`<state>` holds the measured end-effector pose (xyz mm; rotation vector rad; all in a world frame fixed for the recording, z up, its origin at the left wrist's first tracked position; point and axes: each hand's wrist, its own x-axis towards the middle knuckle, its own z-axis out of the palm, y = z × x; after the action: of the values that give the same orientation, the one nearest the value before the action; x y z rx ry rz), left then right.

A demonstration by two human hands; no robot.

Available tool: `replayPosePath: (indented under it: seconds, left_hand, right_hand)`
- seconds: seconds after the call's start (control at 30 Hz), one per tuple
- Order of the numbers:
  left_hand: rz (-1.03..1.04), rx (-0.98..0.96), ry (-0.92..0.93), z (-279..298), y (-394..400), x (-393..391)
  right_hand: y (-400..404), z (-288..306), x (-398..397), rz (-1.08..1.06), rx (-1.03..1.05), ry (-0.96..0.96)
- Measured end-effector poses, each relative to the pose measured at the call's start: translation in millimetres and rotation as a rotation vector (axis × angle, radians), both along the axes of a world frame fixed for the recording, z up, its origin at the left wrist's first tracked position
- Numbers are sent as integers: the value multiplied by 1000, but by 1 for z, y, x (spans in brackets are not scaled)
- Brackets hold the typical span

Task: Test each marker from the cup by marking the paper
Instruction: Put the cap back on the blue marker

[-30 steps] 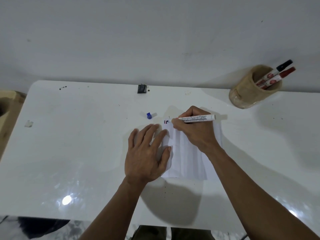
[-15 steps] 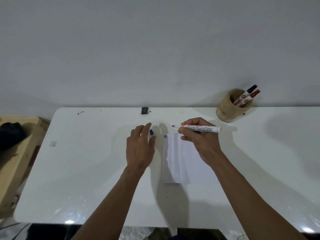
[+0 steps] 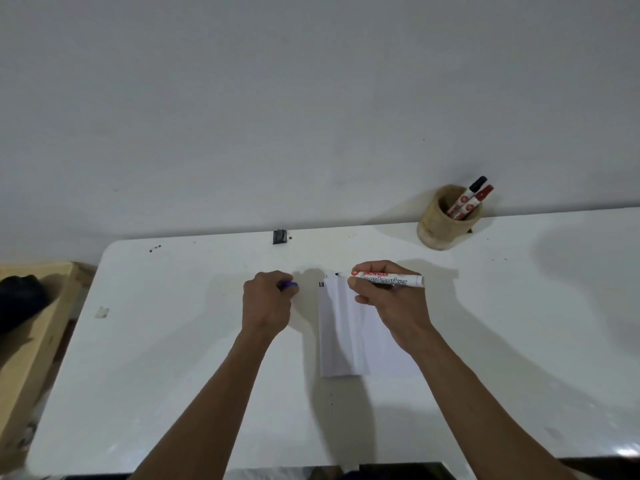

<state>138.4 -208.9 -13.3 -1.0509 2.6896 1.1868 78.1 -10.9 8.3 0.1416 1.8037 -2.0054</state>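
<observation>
Centre frame: right hand [image 3: 388, 296] gripping uncapped marker [image 3: 388, 279], tip over paper [image 3: 346, 327] top edge. Left hand [image 3: 268, 299] closed on blue cap [image 3: 289, 285]. Best recapped squarely, pressed home, then returned to cup [image 3: 446, 220], upper right.

Dim, flat, greyish light throughout. Soft broad shadows on the table [image 3: 173, 341] left of each forearm and right of the cup [image 3: 446, 220]. Faint glare at the table's near right corner. Slightly soft focus; wide-angle bending of the table's far edge.
</observation>
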Motion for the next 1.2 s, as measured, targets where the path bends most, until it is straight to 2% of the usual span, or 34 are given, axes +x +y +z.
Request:
replayPosePath:
  seconds: [0.1, 0.2, 0.37, 0.8, 1.2]
  left_hand:
    - [128, 219, 85, 15, 7, 18]
    - [164, 468, 238, 28, 13, 37]
    - [112, 619, 426, 46, 20, 64]
    - [-61, 567, 471, 66, 25, 122]
    - [-224, 510, 465, 78, 29, 132]
  right_hand:
    - [-2, 12, 9, -2, -1, 15]
    - [-7, 28, 22, 27, 32, 60]
    - [-12, 53, 47, 60, 78, 178]
    - [-9, 71, 109, 93, 156, 277]
    - [-3, 77, 127, 102, 239, 307]
